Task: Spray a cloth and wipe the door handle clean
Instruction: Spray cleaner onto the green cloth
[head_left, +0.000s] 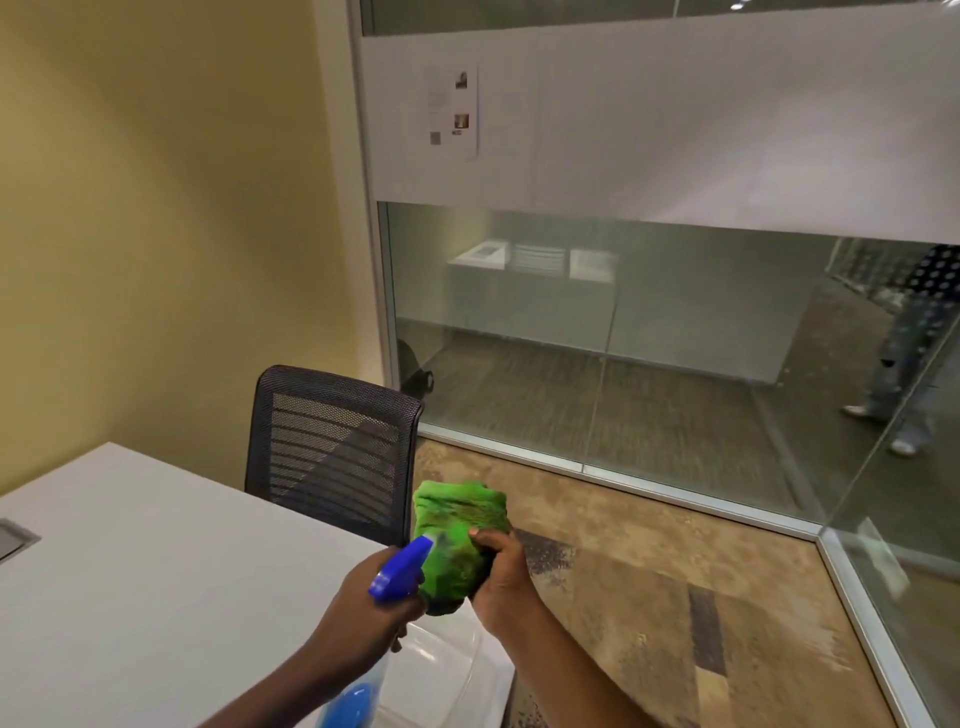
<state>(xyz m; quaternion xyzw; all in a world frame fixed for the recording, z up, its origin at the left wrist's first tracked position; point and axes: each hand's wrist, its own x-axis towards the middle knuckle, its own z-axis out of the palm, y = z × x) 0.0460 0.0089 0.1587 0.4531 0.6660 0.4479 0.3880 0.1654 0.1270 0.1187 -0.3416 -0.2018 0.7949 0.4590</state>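
1. Head view looks down on both hands, held together in the air just past the near right corner of the white table (156, 571).
2. Left hand (363, 608) is curled round the neck of a spray bottle (397, 571), fingers closed at the trigger; its blue nozzle points straight at the cloth and almost touches it, so the mist lands on fabric and not the floor.
3. Right hand (501, 571) is closed tight on a bunched green cloth (457, 540), thumb on top, one face turned to the nozzle. Bunching gives a thick pad to soak.
4. Dark patches on the cloth look like wetting, so I judge the spraying is under way.
5. Behind stand a mesh chair (332, 447) and a glass wall (649, 338). No door handle is in sight, so the wiping is not yet begun.
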